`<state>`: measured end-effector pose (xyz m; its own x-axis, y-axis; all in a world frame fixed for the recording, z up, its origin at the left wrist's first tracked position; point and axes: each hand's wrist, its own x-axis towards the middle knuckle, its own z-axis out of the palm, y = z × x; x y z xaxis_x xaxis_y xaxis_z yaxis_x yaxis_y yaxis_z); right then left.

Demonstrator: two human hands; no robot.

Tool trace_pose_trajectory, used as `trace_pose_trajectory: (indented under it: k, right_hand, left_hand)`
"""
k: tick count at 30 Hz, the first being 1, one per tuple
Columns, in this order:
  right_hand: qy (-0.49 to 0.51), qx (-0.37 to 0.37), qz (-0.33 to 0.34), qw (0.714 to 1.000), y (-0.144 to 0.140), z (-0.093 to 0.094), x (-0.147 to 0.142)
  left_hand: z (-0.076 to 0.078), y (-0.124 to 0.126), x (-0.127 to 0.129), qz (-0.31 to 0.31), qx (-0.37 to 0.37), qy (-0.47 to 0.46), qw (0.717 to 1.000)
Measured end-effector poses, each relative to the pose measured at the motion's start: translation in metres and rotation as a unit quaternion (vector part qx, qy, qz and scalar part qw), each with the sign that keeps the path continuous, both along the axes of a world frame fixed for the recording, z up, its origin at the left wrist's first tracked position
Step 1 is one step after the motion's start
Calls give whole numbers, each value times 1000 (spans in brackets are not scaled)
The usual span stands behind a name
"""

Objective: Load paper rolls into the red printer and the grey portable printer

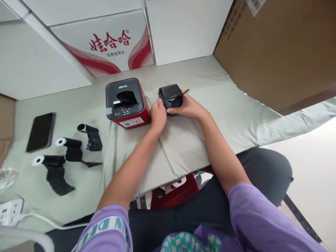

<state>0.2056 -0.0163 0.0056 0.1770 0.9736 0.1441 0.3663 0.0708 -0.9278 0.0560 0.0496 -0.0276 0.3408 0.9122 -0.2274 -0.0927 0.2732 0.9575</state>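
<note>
A small black device (171, 91), which looks like a compact printer, rests on the cloth-covered surface in front of me. My left hand (158, 113) is closed against its left side, the thumb and fingertips at its near left corner. Around its right side wraps my right hand (191, 105), with the thumb along the front edge. A thin dark strip (185, 92) sticks out above the right hand's fingers. Just left of my left hand stands a larger red printer (143, 113) with a black top and a white label on its front.
Several black rolls (72, 142) with loose tails lie at the left, beside a dark smartphone (41, 132). A white power strip (10, 211) and cable sit at the lower left. White cartons (183, 31) line the back; a brown cardboard box (278, 52) stands at the right.
</note>
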Motion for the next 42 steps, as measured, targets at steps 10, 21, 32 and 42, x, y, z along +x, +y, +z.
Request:
trace_pose_trajectory:
  k: [10,21,32,42]
  right_hand:
    - [-60,37,-106,992,20,-49,-4]
    - [-115,-96,-94,984,3,-8,-10]
    - [-123,-75,-83,986,0,0,-9]
    - [-121,-67,-73,988,-1,1,-4]
  left_hand:
    - [8,-20,-11,59,220,143,963]
    - [6,-24,-21,-23,357,361,861]
    - [-3,-20,-23,-17,385,356,851]
    - [-1,-21,-24,-7,374,313,873]
